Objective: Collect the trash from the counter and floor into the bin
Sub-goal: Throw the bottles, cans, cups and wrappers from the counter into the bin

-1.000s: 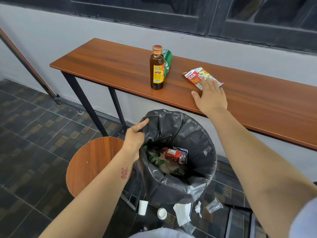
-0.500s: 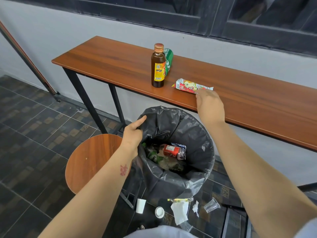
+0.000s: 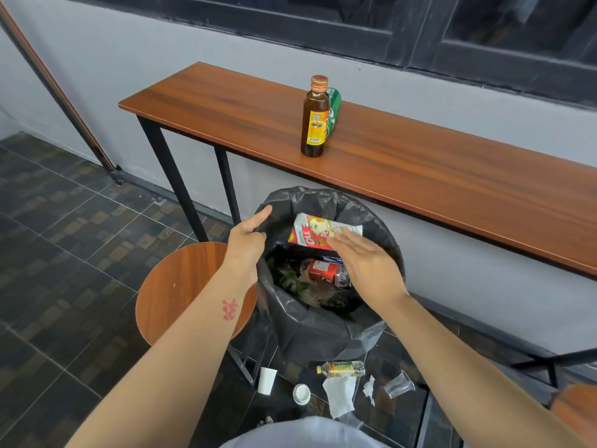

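Observation:
A black-bagged bin (image 3: 382, 223) stands below the wooden counter (image 3: 420, 169). My left hand (image 3: 247, 236) pinches the bag's rim on the left side. Over the bin's opening my right hand (image 3: 365, 263) is palm down, its fingertips on a red and white snack wrapper (image 3: 318, 232); the thumb is hidden beneath. Inside the bin lie a red can (image 3: 323, 271) and other trash. On the counter a brown bottle (image 3: 315, 119) stands in front of a green can (image 3: 334, 105). On the floor lie a paper cup (image 3: 267, 380), a white lid (image 3: 301, 393), a plastic bottle (image 3: 340, 369), tissue (image 3: 339, 396) and a clear cup (image 3: 399, 385).
A round wooden stool (image 3: 181, 286) stands just left of the bin, under my left forearm. The counter's black legs (image 3: 174, 179) rise behind it. A slanted pole (image 3: 58, 92) leans at the far left over the dark tiled floor.
My right hand has drawn the snack wrapper off the counter's edge and brought it down over the bin. My left hand has stayed on the bag's rim.

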The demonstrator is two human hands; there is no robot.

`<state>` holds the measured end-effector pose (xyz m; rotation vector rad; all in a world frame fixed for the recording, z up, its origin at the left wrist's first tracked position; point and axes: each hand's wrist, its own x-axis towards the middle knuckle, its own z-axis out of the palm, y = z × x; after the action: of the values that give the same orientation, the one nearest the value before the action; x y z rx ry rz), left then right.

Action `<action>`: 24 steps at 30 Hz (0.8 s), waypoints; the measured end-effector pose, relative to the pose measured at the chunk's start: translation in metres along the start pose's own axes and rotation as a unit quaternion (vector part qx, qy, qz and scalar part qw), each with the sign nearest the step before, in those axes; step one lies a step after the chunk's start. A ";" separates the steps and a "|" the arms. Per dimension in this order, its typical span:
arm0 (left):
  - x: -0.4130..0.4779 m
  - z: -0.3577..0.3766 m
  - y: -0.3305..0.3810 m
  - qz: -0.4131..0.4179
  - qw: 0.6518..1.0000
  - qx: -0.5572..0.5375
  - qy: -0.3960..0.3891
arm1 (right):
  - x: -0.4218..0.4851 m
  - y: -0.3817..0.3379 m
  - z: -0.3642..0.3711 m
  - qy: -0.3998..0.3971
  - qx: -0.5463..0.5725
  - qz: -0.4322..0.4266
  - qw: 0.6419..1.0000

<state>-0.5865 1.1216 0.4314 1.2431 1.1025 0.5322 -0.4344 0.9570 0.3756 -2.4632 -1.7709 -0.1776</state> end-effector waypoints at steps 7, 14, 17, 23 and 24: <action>-0.001 -0.015 0.002 0.005 1.000 0.009 -0.003 | 0.013 -0.017 0.005 -0.151 0.028 0.037 0.987; 0.009 -0.028 0.003 0.009 1.000 0.009 0.017 | 0.031 -0.021 -0.012 -0.035 0.081 0.046 0.995; 0.016 -0.035 0.004 0.009 1.000 0.004 0.023 | 0.042 -0.026 -0.028 0.112 0.113 0.050 0.986; 0.029 -0.056 -0.001 0.009 1.000 -0.009 0.026 | 0.076 -0.035 -0.068 0.332 0.166 0.071 0.926; 0.031 -0.059 -0.001 0.009 1.000 -0.012 0.024 | 0.084 -0.036 -0.072 0.336 0.178 0.084 0.921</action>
<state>-0.6254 1.1750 0.4230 1.2260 1.1222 0.5902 -0.4440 1.0363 0.4607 -1.9440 -1.1699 -0.5533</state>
